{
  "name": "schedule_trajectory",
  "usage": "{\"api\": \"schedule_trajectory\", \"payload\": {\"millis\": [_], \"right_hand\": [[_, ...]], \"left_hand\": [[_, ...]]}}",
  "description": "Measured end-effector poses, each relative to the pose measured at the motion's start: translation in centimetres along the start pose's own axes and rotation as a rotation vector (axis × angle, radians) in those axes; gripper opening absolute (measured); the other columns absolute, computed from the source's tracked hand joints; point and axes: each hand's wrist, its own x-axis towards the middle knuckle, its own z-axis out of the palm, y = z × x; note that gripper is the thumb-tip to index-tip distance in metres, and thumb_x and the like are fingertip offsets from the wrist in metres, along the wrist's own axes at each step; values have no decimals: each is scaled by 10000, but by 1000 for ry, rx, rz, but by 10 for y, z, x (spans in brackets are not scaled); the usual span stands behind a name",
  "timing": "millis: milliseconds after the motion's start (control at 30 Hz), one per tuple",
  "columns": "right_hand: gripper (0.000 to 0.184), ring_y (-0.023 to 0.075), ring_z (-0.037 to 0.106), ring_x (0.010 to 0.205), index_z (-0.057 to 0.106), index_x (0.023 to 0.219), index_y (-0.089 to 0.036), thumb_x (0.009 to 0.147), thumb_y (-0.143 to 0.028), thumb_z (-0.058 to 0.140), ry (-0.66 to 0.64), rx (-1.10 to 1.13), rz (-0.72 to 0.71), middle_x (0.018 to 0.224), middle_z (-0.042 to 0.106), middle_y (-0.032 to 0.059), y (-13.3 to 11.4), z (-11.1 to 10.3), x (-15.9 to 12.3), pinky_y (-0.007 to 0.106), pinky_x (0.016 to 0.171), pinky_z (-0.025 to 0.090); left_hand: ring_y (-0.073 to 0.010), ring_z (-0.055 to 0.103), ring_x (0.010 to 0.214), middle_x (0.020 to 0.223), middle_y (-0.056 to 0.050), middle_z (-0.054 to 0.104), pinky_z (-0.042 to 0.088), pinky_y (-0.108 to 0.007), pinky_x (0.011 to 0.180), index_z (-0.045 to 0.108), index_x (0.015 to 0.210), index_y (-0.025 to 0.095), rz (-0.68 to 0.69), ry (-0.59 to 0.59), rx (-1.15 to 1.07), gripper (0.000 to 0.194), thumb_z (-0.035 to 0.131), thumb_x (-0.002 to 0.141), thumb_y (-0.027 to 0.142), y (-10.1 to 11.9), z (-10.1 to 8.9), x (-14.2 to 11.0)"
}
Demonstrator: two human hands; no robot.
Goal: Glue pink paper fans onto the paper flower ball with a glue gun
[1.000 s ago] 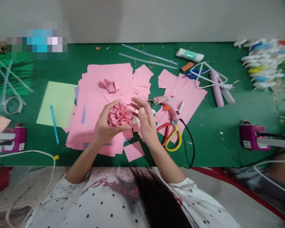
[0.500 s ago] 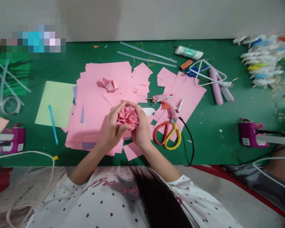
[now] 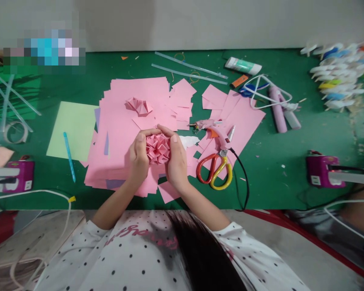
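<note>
Between my two palms sits a pink folded-paper ball (image 3: 158, 149), its pleats facing up. My left hand (image 3: 138, 157) is curved around its left side, and my right hand (image 3: 177, 161) cups the right side. The fingertips come close together at the far side of the ball; its underside is hidden. Beneath and behind my hands spreads a stack of pink paper sheets (image 3: 109, 121). On that stack lies a smaller folded pink paper piece (image 3: 138, 106). Right of my right hand are a pink glue gun (image 3: 216, 131) and scissors (image 3: 220, 171) with one red and one yellow handle.
Pink paper offcuts (image 3: 182, 97) lie beyond my hands. Left are a pale green sheet (image 3: 69, 131), a blue pen (image 3: 69, 157) and a tape roll (image 3: 15, 132). Clear glue sticks (image 3: 189, 72) and a white tube (image 3: 243, 66) lie at the back. Purple power boxes (image 3: 325, 171) stand at both sides.
My left thumb has lifted from the front of the ball to its left side. Both hands have shifted slightly left with the ball, and more of its pleated face shows.
</note>
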Motion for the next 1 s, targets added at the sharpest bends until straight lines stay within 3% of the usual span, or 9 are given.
{"api": "schedule_trajectory", "payload": {"millis": [167, 433, 533, 633, 700, 767, 900, 1000], "right_hand": [[476, 202, 603, 1411, 685, 1328, -348, 1095, -577, 340, 18, -107, -105, 1443, 693, 41, -1, 6, -6, 460, 1260, 450], [500, 217, 589, 1434, 664, 1347, -341, 1080, -613, 340, 40, -103, -113, 1466, 681, 57, 5, 10, -8, 501, 1290, 416], [481, 221, 580, 1455, 666, 1344, -355, 1080, -601, 350, 6, -93, -143, 1459, 690, 48, 0, 7, -6, 524, 1309, 393], [431, 233, 576, 1473, 665, 1347, -361, 1091, -533, 365, -27, -81, -221, 1508, 664, 37, -2, 2, -3, 545, 1303, 407], [392, 244, 560, 1497, 671, 1339, -368, 1097, -466, 379, -60, -99, -303, 1550, 636, 26, 2, 0, -2, 557, 1297, 414], [392, 255, 523, 1536, 658, 1370, -382, 1099, -414, 376, -96, -144, -402, 1576, 618, 18, 11, 0, -3, 576, 1305, 396], [512, 284, 424, 1609, 481, 1572, -364, 1098, -431, 303, -46, -315, -672, 1648, 540, 47, 28, 4, -4, 623, 1293, 402], [556, 282, 477, 1574, 420, 1624, -304, 1094, -403, 282, -16, -383, -799, 1658, 519, 89, 33, 6, -5, 575, 1239, 486]], "left_hand": [[-189, 727, 962, 971, -59, 755, 594, -326, 899, 742, 955, 228, 61, 83, 43, 613, 357, 1071, 690, 5, 9, 2], [-194, 728, 950, 996, -62, 746, 596, -330, 832, 720, 1005, 237, 138, -14, 73, 567, 404, 1052, 706, -5, 2, 3], [-223, 719, 1121, 1182, -78, 732, 599, -366, 963, 700, 1150, 266, 163, -18, 8, 526, 508, 1002, 732, -8, 1, 1], [-265, 663, 1316, 1405, -88, 666, 606, -401, 1020, 656, 1283, 300, 41, 19, -234, 597, 451, 990, 778, -7, 0, 0], [-278, 689, 1278, 1353, -102, 699, 631, -421, 970, 670, 1256, 274, -129, 39, -354, 610, 351, 1026, 741, -5, 1, -2], [-266, 735, 1163, 1211, -99, 754, 631, -420, 959, 706, 1161, 241, -211, 40, -316, 551, 373, 1041, 662, 0, 1, -3], [-208, 747, 1033, 1042, -53, 794, 603, -342, 945, 744, 952, 235, -100, 51, -34, 346, 447, 1057, 379, 12, 3, -8], [-197, 742, 934, 980, -54, 797, 591, -320, 832, 740, 896, 229, -43, 31, 20, 332, 457, 1058, 292, 17, 4, -10]]}}
